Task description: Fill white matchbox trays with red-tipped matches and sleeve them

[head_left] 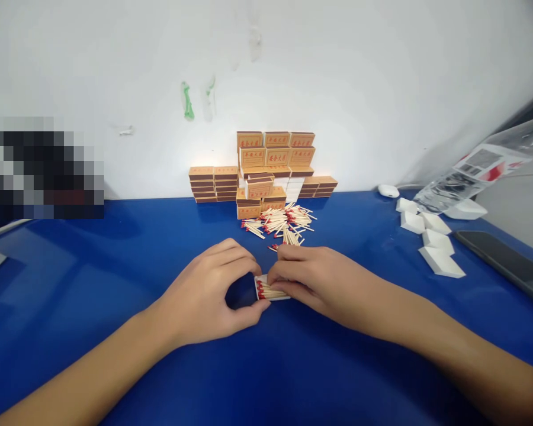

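Note:
A small white matchbox tray [266, 290] filled with red-tipped matches lies on the blue table [115, 266] in front of me. My left hand [213, 290] curls round the tray's left end, thumb and fingers pinching it. My right hand [311, 275] covers the tray's right side, fingers pressed on the matches. Just behind the hands lies a loose pile of matches [282, 222].
Stacks of orange matchboxes [266, 168] stand against the white wall at the back. Several empty white trays [430, 242] lie to the right, by a clear plastic bottle [475, 174] and a dark phone [506, 263]. A small white object [388, 190] sits near the wall.

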`<state>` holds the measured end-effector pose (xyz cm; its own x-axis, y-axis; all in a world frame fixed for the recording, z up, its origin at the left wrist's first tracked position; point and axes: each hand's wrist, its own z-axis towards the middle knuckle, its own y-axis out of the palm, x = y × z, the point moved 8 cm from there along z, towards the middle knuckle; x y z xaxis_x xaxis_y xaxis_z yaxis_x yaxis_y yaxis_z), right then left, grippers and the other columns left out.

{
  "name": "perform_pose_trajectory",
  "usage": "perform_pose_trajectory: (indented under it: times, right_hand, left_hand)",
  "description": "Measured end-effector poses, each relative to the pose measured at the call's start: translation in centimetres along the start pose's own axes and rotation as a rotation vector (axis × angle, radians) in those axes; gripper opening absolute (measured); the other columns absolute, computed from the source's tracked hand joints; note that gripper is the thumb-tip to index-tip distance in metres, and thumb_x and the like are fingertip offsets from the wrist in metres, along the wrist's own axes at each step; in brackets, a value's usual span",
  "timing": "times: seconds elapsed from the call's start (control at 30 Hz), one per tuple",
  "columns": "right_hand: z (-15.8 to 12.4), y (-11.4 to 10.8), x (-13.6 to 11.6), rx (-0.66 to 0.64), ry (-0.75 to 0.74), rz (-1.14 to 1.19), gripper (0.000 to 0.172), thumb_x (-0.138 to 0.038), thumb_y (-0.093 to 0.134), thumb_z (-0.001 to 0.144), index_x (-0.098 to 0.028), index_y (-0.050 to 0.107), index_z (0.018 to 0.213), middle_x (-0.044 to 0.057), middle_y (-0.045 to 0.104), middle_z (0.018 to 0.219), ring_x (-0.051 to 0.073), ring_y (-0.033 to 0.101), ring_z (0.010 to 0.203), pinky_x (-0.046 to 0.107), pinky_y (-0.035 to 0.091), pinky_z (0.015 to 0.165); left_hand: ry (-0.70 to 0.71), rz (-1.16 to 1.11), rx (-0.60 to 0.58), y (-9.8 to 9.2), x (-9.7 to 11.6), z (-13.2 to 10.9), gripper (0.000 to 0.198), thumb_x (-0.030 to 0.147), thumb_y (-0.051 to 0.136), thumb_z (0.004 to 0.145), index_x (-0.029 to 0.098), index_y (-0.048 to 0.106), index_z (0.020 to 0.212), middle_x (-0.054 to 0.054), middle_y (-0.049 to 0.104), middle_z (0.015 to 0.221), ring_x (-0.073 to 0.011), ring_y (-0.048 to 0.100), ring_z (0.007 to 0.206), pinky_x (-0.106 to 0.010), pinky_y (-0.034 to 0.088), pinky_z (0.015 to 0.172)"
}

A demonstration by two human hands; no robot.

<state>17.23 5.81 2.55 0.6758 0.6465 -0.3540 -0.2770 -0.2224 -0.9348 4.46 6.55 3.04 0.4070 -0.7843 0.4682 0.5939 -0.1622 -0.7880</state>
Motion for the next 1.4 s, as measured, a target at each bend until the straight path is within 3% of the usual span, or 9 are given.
perform_pose_trajectory:
  times: [0.2,0.37,0.63,0.8,1.17,1.4]
  right_hand:
    - [-0.3,-0.2,0.5,0.025,0.055,0.089,0.019,-0.030,0.062,0.107,-0.020,0.075,0.099,0.004,0.068,0.097,0.017,0.065,0.081,0.032,0.048,0.074]
    - [-0.1,-0.2,0.0,0.012,0.004,0.213,0.019,-0.026,0.058,0.108,-0.019,0.074,0.101,0.003,0.068,0.096,0.017,0.065,0.087,0.030,0.047,0.078]
    - [-0.2,-0.1,0.3,0.042,-0.002,0.021,0.022,-0.016,0.053,0.107,-0.020,0.075,0.108,0.004,0.062,0.099,0.015,0.060,0.077,0.029,0.044,0.070]
    - [-0.5,-0.6,0.5,0.071,0.015,-0.051,0.011,-0.024,0.064,0.104,-0.020,0.074,0.100,0.002,0.064,0.095,0.014,0.059,0.072,0.029,0.040,0.066]
    - [-0.4,-0.4,-0.2,0.101,-0.001,-0.189,0.014,-0.024,0.066,0.103,-0.018,0.072,0.092,0.003,0.070,0.091,0.016,0.065,0.074,0.030,0.039,0.065]
    - [-0.3,-0.6,-0.6,0.175,0.005,-0.266,0.016,-0.019,0.066,0.101,-0.017,0.068,0.085,0.003,0.069,0.085,0.015,0.059,0.065,0.031,0.035,0.060]
  left_hand:
    - [0.006,-0.005,-0.002,0.0,0.1,0.0,0.016,0.026,0.078,0.088,0.020,0.069,0.100,-0.005,0.075,0.099,-0.0238,0.065,0.096,-0.042,0.056,0.088]
    - [-0.003,-0.010,-0.015,0.1,0.1,0.0,0.014,0.024,0.077,0.087,0.021,0.070,0.098,-0.004,0.074,0.096,-0.0239,0.065,0.094,-0.041,0.055,0.088]
    - [-0.011,-0.009,-0.020,0.1,-0.1,-0.1,0.017,0.026,0.078,0.087,0.021,0.070,0.102,-0.004,0.075,0.102,-0.0245,0.065,0.098,-0.042,0.055,0.089]
    - [-0.017,0.007,-0.025,0.1,-0.1,-0.1,0.017,0.026,0.078,0.086,0.020,0.070,0.100,-0.005,0.075,0.100,-0.0244,0.064,0.096,-0.042,0.055,0.089]
    - [-0.002,0.014,-0.021,0.1,-0.1,0.0,0.016,0.027,0.077,0.088,0.019,0.068,0.099,-0.005,0.074,0.098,-0.0240,0.064,0.095,-0.042,0.055,0.087]
    - [-0.006,0.022,-0.026,0.2,0.1,0.0,0.015,0.027,0.077,0.088,0.019,0.068,0.098,-0.005,0.073,0.097,-0.0245,0.064,0.094,-0.042,0.055,0.086]
